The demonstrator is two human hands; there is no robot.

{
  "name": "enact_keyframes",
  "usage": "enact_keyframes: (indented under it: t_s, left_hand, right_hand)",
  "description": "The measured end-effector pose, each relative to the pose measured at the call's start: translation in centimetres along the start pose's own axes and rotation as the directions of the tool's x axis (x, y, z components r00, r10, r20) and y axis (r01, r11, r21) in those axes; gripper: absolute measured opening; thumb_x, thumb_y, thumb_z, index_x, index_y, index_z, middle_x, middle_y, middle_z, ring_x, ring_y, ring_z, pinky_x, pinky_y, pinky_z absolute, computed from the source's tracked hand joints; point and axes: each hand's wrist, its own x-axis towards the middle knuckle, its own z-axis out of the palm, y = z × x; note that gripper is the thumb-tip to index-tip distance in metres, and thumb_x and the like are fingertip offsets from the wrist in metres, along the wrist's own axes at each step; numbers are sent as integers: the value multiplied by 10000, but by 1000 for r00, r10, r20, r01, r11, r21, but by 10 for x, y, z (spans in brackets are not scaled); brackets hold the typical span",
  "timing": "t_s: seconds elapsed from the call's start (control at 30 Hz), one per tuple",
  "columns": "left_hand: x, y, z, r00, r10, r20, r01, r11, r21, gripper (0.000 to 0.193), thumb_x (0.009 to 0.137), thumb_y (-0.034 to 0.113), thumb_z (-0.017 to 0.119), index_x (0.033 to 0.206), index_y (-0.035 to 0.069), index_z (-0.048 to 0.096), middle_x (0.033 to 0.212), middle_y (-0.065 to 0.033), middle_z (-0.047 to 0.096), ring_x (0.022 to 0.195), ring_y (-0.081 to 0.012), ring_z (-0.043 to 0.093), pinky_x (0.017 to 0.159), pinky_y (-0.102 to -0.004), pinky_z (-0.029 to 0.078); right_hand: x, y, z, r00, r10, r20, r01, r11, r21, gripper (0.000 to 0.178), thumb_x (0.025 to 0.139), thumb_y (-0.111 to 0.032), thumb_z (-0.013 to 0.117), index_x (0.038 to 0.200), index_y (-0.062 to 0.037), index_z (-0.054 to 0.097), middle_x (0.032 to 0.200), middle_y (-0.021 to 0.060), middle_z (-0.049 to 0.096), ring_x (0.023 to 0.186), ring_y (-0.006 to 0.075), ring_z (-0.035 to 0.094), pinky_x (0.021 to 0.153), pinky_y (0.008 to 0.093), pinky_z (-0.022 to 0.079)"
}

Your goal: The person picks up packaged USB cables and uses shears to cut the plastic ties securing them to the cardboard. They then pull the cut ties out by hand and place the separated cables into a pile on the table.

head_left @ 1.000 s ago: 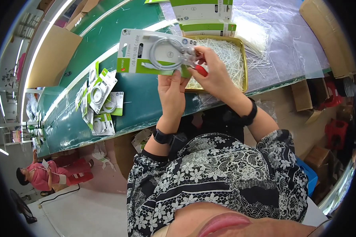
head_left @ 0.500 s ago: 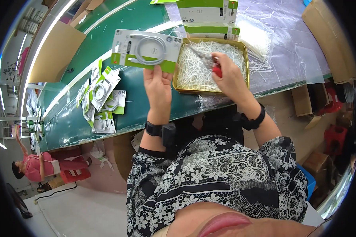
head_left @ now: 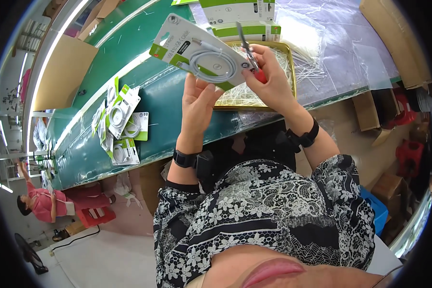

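Note:
A white coiled cable [head_left: 213, 66] is fixed to a white and green card [head_left: 180, 39], held tilted above the table with its left end raised. From below, the fingers of my left hand [head_left: 198, 98] grip the card's lower edge. My right hand [head_left: 271, 79] is closed round a pair of scissors [head_left: 245, 47] with red handles, blades pointing up and away. The thumb of that hand meets the card's right end. Behind the card and my right hand, a gold-rimmed tray [head_left: 293, 79] of short white plastic strips [head_left: 240, 97] is partly hidden.
Several carded cables [head_left: 117, 117] lie piled at the left on the green table [head_left: 161, 113]. Upright green and white boxes [head_left: 237, 12] stand behind the tray, beside a bag of white strips [head_left: 300, 43]. A person [head_left: 45, 204] in pink is at far left.
The card has turned clockwise and tilted, its right end now lower. My right hand has moved left from over the tray to the card, and the scissors now point upward.

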Motion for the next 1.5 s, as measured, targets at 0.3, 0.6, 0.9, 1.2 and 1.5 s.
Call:
enact_keyframes:
  t_s: [0.3, 0.6, 0.9, 1.2, 1.5]
  left_hand:
    - [-8, 13, -10, 947, -243, 211, 322, 702, -635, 577, 990, 248, 454, 1484, 92, 200, 1431, -187, 381, 1281, -392, 436, 1017, -559, 425]
    - [-12, -11, -25, 944, -255, 210, 330, 767, -550, 581, 961, 154, 532, 1456, 40, 251, 1395, -162, 443, 1260, -287, 485, 1044, -423, 440]
    - [-13, -11, -35, 990, -136, -41, 101, 875, -473, 607, 902, -18, 569, 1436, 43, 287, 1358, -140, 475, 1243, -261, 501, 1025, -396, 462]
    - [-14, -5, -23, 997, 64, -49, -71, 984, -165, 624, 872, -38, 605, 1421, 44, 320, 1333, -115, 494, 1206, -225, 522, 1005, -361, 464]
    - [-21, 0, -2, 999, 33, 9, -33, 999, -3, 674, 834, -39, 656, 1421, 23, 329, 1328, -102, 501, 1207, -215, 515, 1005, -357, 444]
  right_hand:
    - [3, 6, -25, 789, -596, 150, 556, 588, -588, 559, 676, 81, 674, 1191, -57, 505, 1042, 82, 591, 943, 227, 559, 848, 332, 440]
    - [14, 5, -42, 632, -688, 356, 664, 245, -707, 576, 644, 30, 701, 1186, -68, 532, 1045, 90, 595, 964, 280, 562, 891, 403, 442]
    - [-18, -19, -55, 994, -99, 45, 107, 810, -576, 538, 781, -61, 715, 1279, -87, 515, 1076, 107, 603, 880, 216, 581, 775, 318, 494]
    - [-27, -25, -62, 963, -223, 153, 249, 512, -822, 602, 693, -36, 706, 1266, -97, 529, 984, 81, 598, 913, 245, 579, 862, 382, 453]
    - [-17, -16, -44, 967, -205, 150, 221, 387, -895, 559, 693, -88, 690, 1228, -105, 531, 966, 90, 592, 953, 270, 567, 877, 391, 403]
